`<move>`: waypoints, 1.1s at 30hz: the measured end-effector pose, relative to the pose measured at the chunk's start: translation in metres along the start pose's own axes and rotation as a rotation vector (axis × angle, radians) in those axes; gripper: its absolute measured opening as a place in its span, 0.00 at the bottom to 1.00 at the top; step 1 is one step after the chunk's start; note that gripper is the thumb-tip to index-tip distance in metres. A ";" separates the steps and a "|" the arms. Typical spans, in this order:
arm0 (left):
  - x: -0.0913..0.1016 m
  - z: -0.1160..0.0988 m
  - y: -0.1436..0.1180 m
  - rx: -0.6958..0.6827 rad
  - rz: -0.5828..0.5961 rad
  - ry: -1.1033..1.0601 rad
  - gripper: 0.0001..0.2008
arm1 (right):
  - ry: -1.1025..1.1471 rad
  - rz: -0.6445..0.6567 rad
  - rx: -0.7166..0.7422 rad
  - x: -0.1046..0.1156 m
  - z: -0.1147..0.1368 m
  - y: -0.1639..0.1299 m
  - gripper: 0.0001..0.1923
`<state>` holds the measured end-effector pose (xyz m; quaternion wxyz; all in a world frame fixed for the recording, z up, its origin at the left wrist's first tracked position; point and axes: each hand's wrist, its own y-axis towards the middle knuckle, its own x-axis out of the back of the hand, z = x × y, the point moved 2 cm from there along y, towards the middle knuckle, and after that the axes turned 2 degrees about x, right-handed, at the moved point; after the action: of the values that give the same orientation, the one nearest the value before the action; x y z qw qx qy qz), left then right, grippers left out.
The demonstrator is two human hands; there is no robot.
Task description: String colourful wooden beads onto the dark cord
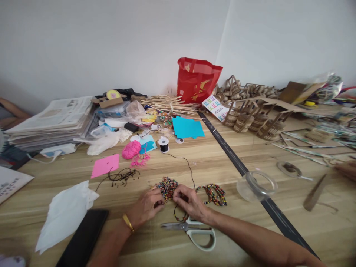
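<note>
A: Now, both hands at the beads?
B: Yes; left hand and right hand pinch a beaded cord mid-table, above the scissors; threading seems underway, needing steady fingertips

A big wooden table fills the room, far past the fingers on every side. Behind it, well away from the fingers, two plain white walls meet in a corner above and a bit to the right. The light is soft and even, and a dark strip runs across the table just right of the fingers.
</note>
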<state>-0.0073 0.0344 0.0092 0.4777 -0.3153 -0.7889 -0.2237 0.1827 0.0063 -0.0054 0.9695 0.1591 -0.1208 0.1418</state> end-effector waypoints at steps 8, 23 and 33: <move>-0.006 -0.003 0.001 -0.067 -0.082 0.033 0.05 | -0.008 0.003 -0.003 0.000 0.001 0.000 0.04; -0.009 -0.014 0.002 -0.074 -0.144 0.126 0.04 | 0.035 0.013 -0.053 -0.004 -0.010 -0.002 0.01; -0.009 -0.017 0.002 -0.075 -0.153 0.125 0.05 | -0.011 0.007 0.003 -0.002 -0.007 0.000 0.03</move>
<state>0.0081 0.0223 0.0089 0.4954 -0.2574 -0.7703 -0.3081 0.1818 0.0077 -0.0127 0.9681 0.1607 -0.1263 0.1446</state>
